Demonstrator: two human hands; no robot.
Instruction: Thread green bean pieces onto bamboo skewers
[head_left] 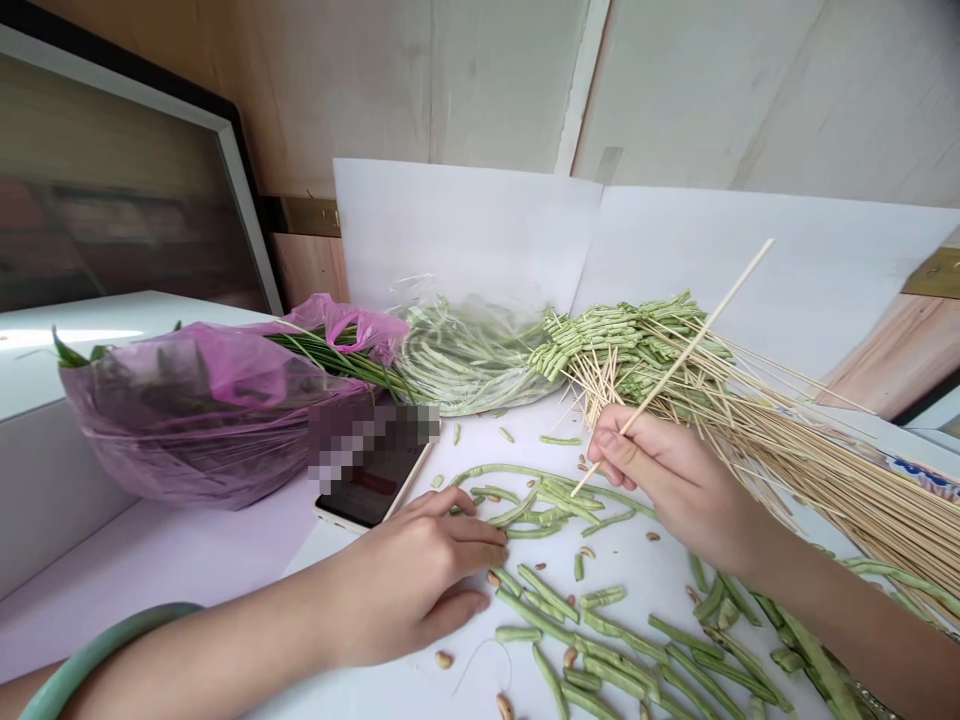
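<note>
1 bamboo skewer (pixel 697 340) was pinched in the right hand (pixel 675 480) between the thumb and fingertips, near its lower end, with its free end angled up and away from the person. The skewer lay across a sheaf of bamboo skewers (pixel 817 490), which rested on the right side of the table (pixel 457 690). Folded green bean strips (pixel 622 340) were threaded in stepped rows along the upper part of the sheaf.

The left hand (pixel 409 585) lay palm down with its fingers loosely spread and curved. Its fingertips were at or just beside a tangle of loose bean strips (pixel 536 515), and no pinch was visible. A pale green bangle (pixel 97 650) encircled the left wrist.

Several cut bean lengths (pixel 577 640) and loose bean seeds (pixel 442 660) were scattered on the table in front of both hands. Beyond them, a clear plastic bag (pixel 465 360) held long bean strips. A pink plastic bag (pixel 202 410) lay to its left, with green chives (pixel 337 355) protruding from it. A smartphone (pixel 375 495), partly obscured by pixelation, lay between the pink plastic bag and the left hand.
</note>
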